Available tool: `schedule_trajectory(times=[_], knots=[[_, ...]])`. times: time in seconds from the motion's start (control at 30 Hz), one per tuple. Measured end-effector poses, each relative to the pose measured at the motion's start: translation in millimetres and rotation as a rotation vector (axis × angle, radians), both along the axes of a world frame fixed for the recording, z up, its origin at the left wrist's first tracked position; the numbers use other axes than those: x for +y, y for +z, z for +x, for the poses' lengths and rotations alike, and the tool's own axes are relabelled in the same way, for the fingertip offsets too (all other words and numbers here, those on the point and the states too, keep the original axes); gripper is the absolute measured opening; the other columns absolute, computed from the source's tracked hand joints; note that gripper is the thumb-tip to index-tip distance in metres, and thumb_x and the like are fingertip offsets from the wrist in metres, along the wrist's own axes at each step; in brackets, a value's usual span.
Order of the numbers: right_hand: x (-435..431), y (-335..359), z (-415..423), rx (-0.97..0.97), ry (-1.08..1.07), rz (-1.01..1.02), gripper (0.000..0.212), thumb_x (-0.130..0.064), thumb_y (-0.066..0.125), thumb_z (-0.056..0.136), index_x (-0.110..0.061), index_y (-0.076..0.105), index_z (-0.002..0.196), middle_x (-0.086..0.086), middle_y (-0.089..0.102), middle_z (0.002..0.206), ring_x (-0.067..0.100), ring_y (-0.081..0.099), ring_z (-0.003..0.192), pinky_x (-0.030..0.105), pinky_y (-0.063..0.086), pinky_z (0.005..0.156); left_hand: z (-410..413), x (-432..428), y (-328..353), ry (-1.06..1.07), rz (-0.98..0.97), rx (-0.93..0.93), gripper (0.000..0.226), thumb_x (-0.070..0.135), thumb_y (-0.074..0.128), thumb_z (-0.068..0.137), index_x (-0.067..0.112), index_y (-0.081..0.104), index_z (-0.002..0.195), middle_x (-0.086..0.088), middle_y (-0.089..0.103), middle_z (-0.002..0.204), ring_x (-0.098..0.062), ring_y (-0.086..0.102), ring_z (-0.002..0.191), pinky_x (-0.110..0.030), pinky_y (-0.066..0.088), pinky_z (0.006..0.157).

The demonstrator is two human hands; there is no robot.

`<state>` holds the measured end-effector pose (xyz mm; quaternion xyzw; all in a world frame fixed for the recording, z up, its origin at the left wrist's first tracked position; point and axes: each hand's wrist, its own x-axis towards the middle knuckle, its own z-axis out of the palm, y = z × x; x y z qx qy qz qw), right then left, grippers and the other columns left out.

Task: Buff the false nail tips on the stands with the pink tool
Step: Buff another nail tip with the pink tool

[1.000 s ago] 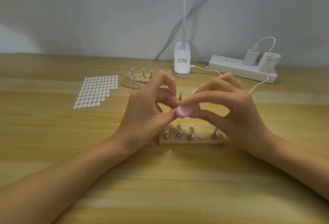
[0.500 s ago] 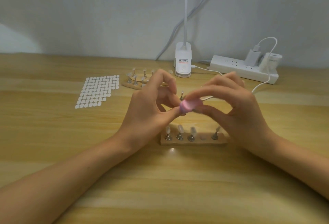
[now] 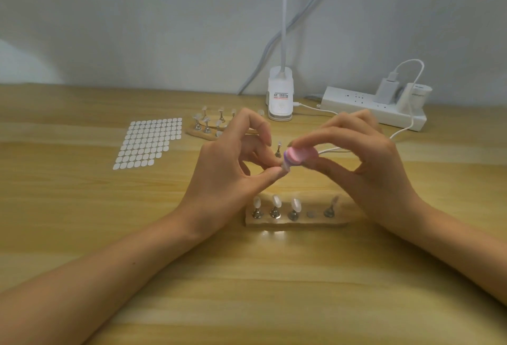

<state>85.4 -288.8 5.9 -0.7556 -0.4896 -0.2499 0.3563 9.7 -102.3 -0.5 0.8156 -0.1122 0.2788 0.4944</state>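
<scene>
My right hand (image 3: 365, 163) pinches the pink buffing tool (image 3: 297, 155) between thumb and fingers, held above the table. My left hand (image 3: 233, 163) pinches a small nail tip stand (image 3: 286, 167) with thumb and fingertips, right under the tool's end, touching it. Below both hands lies a wooden base (image 3: 296, 223) with metal stands carrying clear nail tips (image 3: 275, 202); one slot shows only a bare metal disc (image 3: 310, 214). A lone stand (image 3: 278, 149) sits on the table behind my fingers.
A second wooden base with several nail stands (image 3: 204, 127) lies behind my left hand. A sheet of white adhesive dots (image 3: 149, 143) is at the left. A white lamp clamp (image 3: 280, 97), a power strip (image 3: 370, 107) and a white cable (image 3: 403, 130) sit at the back.
The pink tool has shifted slightly up and right over the held nail tip, turning so its flat pink face shows. My left hand has stayed in the same pinch.
</scene>
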Motion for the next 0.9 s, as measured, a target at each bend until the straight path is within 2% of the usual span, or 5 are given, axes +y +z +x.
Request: schedule_trajectory(times=[0.1, 0.23, 0.33, 0.4, 0.9], knots=[[-0.7, -0.3, 0.3, -0.07, 0.041, -0.023, 0.017, -0.03, 0.072, 0.087, -0.026, 0.072, 0.103, 0.001, 0.065, 0.087, 0.026, 0.051, 0.084, 0.043, 0.041, 0.075, -0.7, -0.4, -0.7, 0.013, 0.011, -0.015, 0.04, 0.02, 0.084, 0.079, 0.022, 0.047, 0.093, 0.012, 0.072, 0.072, -0.006, 0.072, 0.071, -0.019, 0.047, 0.052], [-2.0, -0.2, 2.0, -0.058, 0.006, -0.01, 0.017, -0.031, 0.073, 0.085, -0.023, 0.076, 0.1, 0.002, 0.066, 0.084, 0.029, 0.05, 0.084, 0.052, 0.041, 0.073, 0.1, -0.3, -2.0, 0.022, 0.04, -0.02, 0.04, 0.013, 0.084, 0.079, 0.019, 0.047, 0.092, 0.007, 0.074, 0.074, -0.003, 0.069, 0.066, -0.014, 0.044, 0.052], [-2.6, -0.3, 0.0, -0.09, 0.028, -0.033, 0.018, -0.033, 0.072, 0.085, -0.026, 0.074, 0.101, 0.002, 0.065, 0.084, 0.025, 0.049, 0.085, 0.043, 0.039, 0.076, 0.2, -1.0, -2.9, 0.019, 0.071, -0.041, 0.039, 0.012, 0.083, 0.079, 0.018, 0.047, 0.092, 0.008, 0.073, 0.072, -0.001, 0.068, 0.066, -0.009, 0.041, 0.054], [-1.7, -0.3, -1.4, -0.069, 0.013, -0.03, 0.017, -0.034, 0.074, 0.084, -0.026, 0.074, 0.1, 0.002, 0.065, 0.084, 0.025, 0.049, 0.085, 0.046, 0.04, 0.075, 0.7, -1.0, -3.2, 0.021, 0.081, -0.044, 0.039, 0.011, 0.083, 0.079, 0.017, 0.047, 0.092, 0.007, 0.073, 0.072, 0.001, 0.067, 0.065, -0.006, 0.04, 0.056], [-0.4, 1.7, -3.6, -0.053, -0.025, -0.005, 0.018, -0.034, 0.071, 0.083, -0.025, 0.075, 0.098, 0.001, 0.061, 0.083, 0.021, 0.047, 0.086, 0.047, 0.041, 0.074, 0.4, -0.1, -3.1, 0.017, 0.07, -0.045, 0.042, 0.004, 0.084, 0.078, 0.019, 0.046, 0.091, 0.004, 0.074, 0.073, 0.0, 0.069, 0.069, -0.004, 0.041, 0.06]])
